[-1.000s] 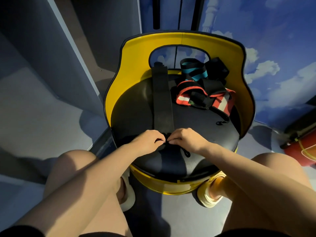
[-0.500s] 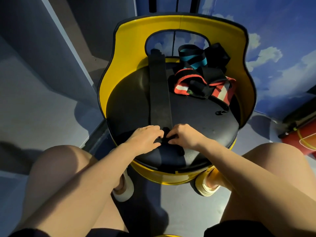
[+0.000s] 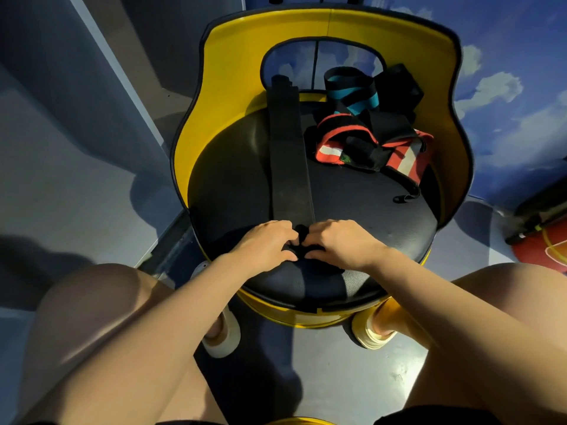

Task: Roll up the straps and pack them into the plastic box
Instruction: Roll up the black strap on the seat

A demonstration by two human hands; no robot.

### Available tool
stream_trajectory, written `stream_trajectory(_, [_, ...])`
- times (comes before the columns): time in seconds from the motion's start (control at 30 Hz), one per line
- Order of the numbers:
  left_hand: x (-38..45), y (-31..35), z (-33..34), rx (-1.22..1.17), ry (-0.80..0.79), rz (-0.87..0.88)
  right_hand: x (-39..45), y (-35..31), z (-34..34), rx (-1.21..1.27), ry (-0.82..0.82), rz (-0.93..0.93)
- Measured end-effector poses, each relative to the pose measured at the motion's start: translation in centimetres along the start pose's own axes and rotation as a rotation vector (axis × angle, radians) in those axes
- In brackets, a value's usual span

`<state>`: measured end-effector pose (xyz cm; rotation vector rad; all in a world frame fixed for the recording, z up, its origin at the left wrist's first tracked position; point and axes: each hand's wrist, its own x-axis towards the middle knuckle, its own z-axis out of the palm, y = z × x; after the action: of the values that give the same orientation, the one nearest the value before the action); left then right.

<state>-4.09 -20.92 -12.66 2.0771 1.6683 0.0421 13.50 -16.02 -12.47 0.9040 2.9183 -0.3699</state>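
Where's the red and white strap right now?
In the head view, the red and white strap lies at the seat's far right, tangled with black straps, right of the long black strap.

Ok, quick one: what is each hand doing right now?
Left hand: fingers curled, pinching the near rolled end of the black strap.
Right hand: fingers curled, pinching that same rolled end.

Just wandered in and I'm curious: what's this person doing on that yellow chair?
A person sits facing a yellow chair with a black seat and is rolling up a long black strap laid flat along it. The left hand and right hand pinch the near end, where a small roll has started; most of the strap lies unrolled. A tangled pile of other straps, red-and-white, teal and black, waits at the back of the seat. No plastic box is in view.
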Motion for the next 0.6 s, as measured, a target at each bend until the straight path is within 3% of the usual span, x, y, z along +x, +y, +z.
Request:
stream_trajectory(0.17, [0.7, -0.2, -0.7, -0.087, -0.024, -0.052, 0.3, 0.6, 0.1, 0.107, -0.023, 0.004])
stream_trajectory(0.37, [1.5, -1.0, -1.4, -0.240, -0.067, -0.130, 1.4, 1.3, 0.1, 0.373, -0.092, 0.111])
stream_trajectory(0.6, [2.1, -1.9, -0.9, -0.488, -0.088, -0.211, 2.0, 1.7, 0.6, 0.575, -0.047, 0.287])
